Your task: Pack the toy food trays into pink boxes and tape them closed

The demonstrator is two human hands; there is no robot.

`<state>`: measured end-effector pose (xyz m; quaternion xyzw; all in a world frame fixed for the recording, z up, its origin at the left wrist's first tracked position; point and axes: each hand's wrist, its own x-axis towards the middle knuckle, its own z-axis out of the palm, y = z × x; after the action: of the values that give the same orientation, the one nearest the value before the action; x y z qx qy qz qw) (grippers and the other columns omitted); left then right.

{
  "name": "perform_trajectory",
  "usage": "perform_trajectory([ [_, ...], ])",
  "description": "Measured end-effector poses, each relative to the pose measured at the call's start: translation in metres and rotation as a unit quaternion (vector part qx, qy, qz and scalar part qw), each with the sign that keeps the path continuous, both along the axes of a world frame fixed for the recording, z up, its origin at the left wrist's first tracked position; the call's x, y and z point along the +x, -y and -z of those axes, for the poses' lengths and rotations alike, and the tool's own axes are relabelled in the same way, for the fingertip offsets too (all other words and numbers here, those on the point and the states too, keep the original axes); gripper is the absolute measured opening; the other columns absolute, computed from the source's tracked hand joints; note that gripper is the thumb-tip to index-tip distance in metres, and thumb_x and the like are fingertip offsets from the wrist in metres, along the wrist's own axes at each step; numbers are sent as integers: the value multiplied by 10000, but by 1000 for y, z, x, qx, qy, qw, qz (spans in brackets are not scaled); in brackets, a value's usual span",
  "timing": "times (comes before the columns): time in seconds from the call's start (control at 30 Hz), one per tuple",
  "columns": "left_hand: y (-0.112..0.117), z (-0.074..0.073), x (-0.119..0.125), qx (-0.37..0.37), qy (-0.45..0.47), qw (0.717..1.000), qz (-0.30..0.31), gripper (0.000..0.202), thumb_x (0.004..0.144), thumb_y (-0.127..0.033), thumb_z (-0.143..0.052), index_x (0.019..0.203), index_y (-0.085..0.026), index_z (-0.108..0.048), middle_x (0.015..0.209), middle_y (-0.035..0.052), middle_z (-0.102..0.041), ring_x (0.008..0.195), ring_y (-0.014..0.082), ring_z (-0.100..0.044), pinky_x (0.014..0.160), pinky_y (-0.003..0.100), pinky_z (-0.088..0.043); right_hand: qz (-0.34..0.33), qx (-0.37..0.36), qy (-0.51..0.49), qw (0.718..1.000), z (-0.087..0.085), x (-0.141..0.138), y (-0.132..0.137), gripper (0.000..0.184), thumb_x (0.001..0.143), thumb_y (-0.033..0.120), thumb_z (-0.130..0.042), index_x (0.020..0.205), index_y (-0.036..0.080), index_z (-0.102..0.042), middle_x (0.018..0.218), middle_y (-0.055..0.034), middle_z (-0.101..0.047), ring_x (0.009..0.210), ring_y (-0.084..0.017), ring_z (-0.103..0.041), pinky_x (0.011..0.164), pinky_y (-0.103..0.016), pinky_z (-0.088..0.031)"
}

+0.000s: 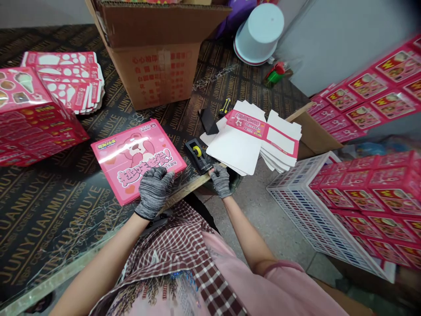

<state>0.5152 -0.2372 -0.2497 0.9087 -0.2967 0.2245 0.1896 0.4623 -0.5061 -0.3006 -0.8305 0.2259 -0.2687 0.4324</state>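
A pink box [131, 158] printed with a cartoon bear lies flat on the dark plywood table [49, 206]. My left hand [154, 189], in a grey knit glove, rests on the box's near edge with the fingers curled over it. My right hand [220, 179], also gloved, is at the table's edge beside a black tape dispenser [198, 155] with a yellow roll, its fingers bent against the dispenser's near end. A stack of flat white and pink box blanks [253, 140] lies just beyond my right hand.
A large brown carton [154, 57] stands at the back. Pink boxes [29, 118] and flat blanks [70, 81] pile up at the left. At the right, a white plastic crate [305, 206] and stacks of pink boxes [371, 188]. A white bucket [259, 33] stands on the floor.
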Motion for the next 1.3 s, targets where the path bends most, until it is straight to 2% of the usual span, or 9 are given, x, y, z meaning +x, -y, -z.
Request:
perform_trajectory([
  [0.23, -40, -2, -21, -15, 4, 1000, -16, 228, 966, -250, -533, 1015, -246, -756, 949, 106, -730, 847, 251, -635, 726, 365, -418, 80, 55, 67, 993, -19, -27, -13, 333, 778, 521, -582, 770, 197, -658, 779, -60, -685, 752, -186, -592, 764, -361, -522],
  [0.33, -75, 1, -38, -25, 75, 995, -55, 171, 937, -253, -610, 995, -262, -771, 908, 90, -743, 808, 237, -640, 719, 357, -428, -44, 158, 7, 986, -43, -41, -42, 393, 825, 518, -605, 914, 162, -745, 550, 24, -542, 515, -118, -449, 529, -260, -399],
  [0.53, -98, 15, -46, -78, 112, 989, -50, 148, 927, -260, -635, 973, -236, -773, 862, 75, -748, 757, 208, -637, 684, 327, -436, -400, 426, -158, 796, -76, -27, -130, 472, 787, 435, -689, 1118, 106, -761, 409, 98, -387, 385, -45, -250, 443, -230, -132],
  [0.67, -99, 21, -43, -74, 66, 994, -34, 178, 943, -253, -587, 1005, -251, -754, 932, 85, -752, 834, 208, -666, 742, 345, -479, -450, 498, -183, 718, -72, -8, -162, 415, 747, 379, -710, 1049, 103, -775, 391, 106, -374, 377, -41, -229, 441, -236, -136],
  [0.8, -103, 18, -47, -80, 59, 995, -26, 168, 950, -218, -563, 1000, -222, -722, 931, 86, -742, 874, 203, -669, 788, 344, -496, -431, 559, -211, 677, -68, -1, -167, 330, 699, 335, -692, 930, 119, -785, 362, 113, -324, 371, -47, -171, 421, -230, -139],
  [0.97, -97, 10, -54, -60, 25, 997, -27, 229, 949, -232, -521, 1057, -236, -723, 969, 96, -730, 915, 233, -655, 818, 382, -469, -414, 559, -224, 683, -62, 1, -166, 263, 714, 338, -666, 857, 136, -754, 359, 109, -313, 373, -59, -163, 414, -227, -157],
  [1.07, -90, 7, -53, -55, 24, 998, -36, 221, 944, -351, -571, 1019, -252, -754, 932, 92, -722, 866, 247, -641, 761, 378, -421, -405, 514, -212, 725, -54, 6, -167, 258, 704, 409, -676, 747, 157, -705, 368, 92, -389, 348, -54, -208, 397, -224, -184],
  [1.2, -81, 12, -43, -60, 54, 996, -49, 182, 934, -355, -606, 906, -271, -765, 819, 59, -694, 760, 224, -596, 700, 349, -348, -440, 297, -236, 814, -54, 6, -163, 316, 727, 423, -706, 549, 182, -603, 387, 37, -512, 317, -58, -350, 385, -215, -242],
  [1.3, -77, 18, -39, -61, 67, 995, -48, 158, 932, -315, -614, 882, -279, -759, 789, 42, -681, 750, 212, -577, 701, 339, -327, -472, 170, -280, 818, -70, -1, -149, 189, 730, 336, -726, 623, 189, -676, 422, 32, -556, 356, -103, -494, 412, -219, -347],
])
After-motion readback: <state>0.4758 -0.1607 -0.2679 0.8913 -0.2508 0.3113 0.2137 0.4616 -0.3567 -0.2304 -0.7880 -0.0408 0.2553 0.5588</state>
